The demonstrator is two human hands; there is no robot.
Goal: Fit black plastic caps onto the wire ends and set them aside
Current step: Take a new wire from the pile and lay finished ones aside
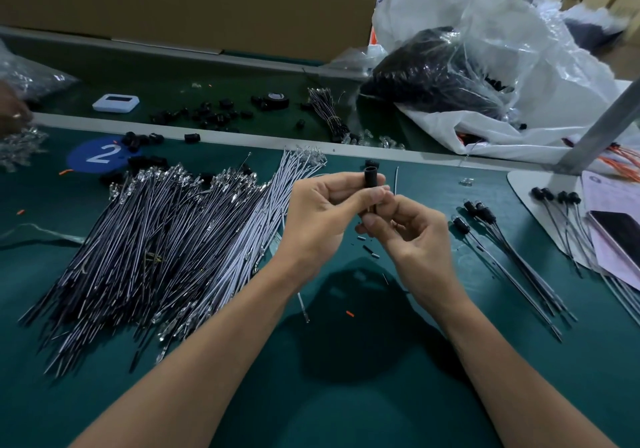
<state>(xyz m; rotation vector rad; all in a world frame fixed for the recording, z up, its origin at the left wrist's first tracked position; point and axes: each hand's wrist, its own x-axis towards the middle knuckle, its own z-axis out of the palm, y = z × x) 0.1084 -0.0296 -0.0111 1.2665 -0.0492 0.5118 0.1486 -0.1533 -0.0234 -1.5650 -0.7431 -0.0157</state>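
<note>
Left hand (325, 208) pinches the black tubular plastic cap (371, 178) upright, right hand (414, 239) pinches its bottom end, prob steadying it for fitting.

Black tubular cap (371, 175), open end up, held upright just right of the wire pile (156, 239). Capped wires (485, 212) laid side by side well right of that pile, caps farthest away.

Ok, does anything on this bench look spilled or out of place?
Only small litter. An orange scrap lies on the green mat near its middle, and short black bits are scattered a little farther up. Loose black caps are strewn over the dark green belt behind.
</note>
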